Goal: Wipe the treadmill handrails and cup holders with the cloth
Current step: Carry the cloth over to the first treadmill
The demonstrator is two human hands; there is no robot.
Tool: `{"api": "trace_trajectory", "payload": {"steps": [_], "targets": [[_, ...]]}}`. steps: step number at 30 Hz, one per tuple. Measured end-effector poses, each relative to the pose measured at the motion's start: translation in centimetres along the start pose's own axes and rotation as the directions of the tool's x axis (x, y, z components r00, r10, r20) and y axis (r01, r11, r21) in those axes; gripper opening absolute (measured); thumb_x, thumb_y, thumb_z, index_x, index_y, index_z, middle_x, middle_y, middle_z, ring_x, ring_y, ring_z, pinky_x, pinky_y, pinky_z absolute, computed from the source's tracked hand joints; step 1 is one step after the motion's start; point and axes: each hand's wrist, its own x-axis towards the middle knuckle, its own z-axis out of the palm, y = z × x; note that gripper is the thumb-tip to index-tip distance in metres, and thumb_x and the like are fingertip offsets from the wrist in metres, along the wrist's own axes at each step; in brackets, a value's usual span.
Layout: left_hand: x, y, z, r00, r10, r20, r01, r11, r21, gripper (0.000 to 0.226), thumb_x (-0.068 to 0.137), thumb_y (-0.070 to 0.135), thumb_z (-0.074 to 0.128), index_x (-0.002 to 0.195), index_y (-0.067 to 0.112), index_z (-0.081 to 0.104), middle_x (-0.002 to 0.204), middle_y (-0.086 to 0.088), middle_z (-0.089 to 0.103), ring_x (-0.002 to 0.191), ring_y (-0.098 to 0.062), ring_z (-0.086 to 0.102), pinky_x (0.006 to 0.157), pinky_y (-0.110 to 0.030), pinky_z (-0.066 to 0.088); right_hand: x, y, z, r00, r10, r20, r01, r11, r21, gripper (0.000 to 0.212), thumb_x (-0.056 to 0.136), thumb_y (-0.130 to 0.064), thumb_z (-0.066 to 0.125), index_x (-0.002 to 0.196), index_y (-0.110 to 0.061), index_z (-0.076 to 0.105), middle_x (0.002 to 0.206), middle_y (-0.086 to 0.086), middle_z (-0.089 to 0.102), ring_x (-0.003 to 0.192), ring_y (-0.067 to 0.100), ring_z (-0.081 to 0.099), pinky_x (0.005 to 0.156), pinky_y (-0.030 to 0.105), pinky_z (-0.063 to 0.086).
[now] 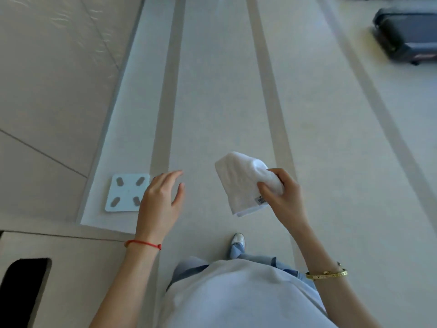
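My right hand grips a folded white cloth with a small label near its lower edge, held out in front of me above the floor. My left hand hovers beside it with relaxed, spread fingers and holds nothing. The dark rear end of a treadmill shows at the top right corner, far from both hands. Its handrails and cup holders are out of view.
A white bathroom scale lies on the floor to the left of my left hand. The pale floor has long grey stripes running ahead. A dark opening in a beige surface sits at the bottom left. One shoe shows below the cloth.
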Motion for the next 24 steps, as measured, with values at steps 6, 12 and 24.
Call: {"api": "trace_trajectory", "payload": {"steps": [6,12,24], "targets": [[7.9,7.7,7.4,0.981,0.174,0.087,-0.172,0.985,-0.032,0.027,0.094,0.010,0.060,0.120,0.009,0.066,0.116,-0.007,0.068,0.109,-0.024,0.062,0.095,-0.031,0.046,4.9,4.3,-8.6,0.986,0.063,-0.153,-0.057,0.997,0.045,0.021,0.077,-0.025,0.065,0.098,-0.021,0.063,0.082,-0.007,0.066,0.076,0.012,0.062,0.065,0.032,0.050],[16.3,14.1,14.4,0.928,0.318,0.193,-0.312,0.948,-0.063,0.027,0.093,0.010,0.062,0.120,0.011,0.066,0.115,-0.006,0.068,0.109,-0.023,0.061,0.094,-0.027,0.043,10.2,8.0,-14.6,0.936,0.161,-0.314,-0.138,0.986,0.094,0.019,0.078,-0.021,0.067,0.097,-0.019,0.063,0.079,-0.006,0.066,0.072,0.010,0.061,0.060,0.019,0.045],[38.8,31.8,30.9,0.759,0.581,0.293,-0.547,0.813,-0.197,0.027,0.096,0.015,0.057,0.121,0.012,0.065,0.117,-0.003,0.067,0.111,-0.017,0.058,0.095,-0.020,0.040,28.0,14.0,-29.0,0.762,0.266,-0.590,-0.223,0.964,0.146,0.018,0.082,-0.013,0.069,0.095,-0.024,0.065,0.079,-0.013,0.068,0.074,0.005,0.062,0.060,0.017,0.046]]}}
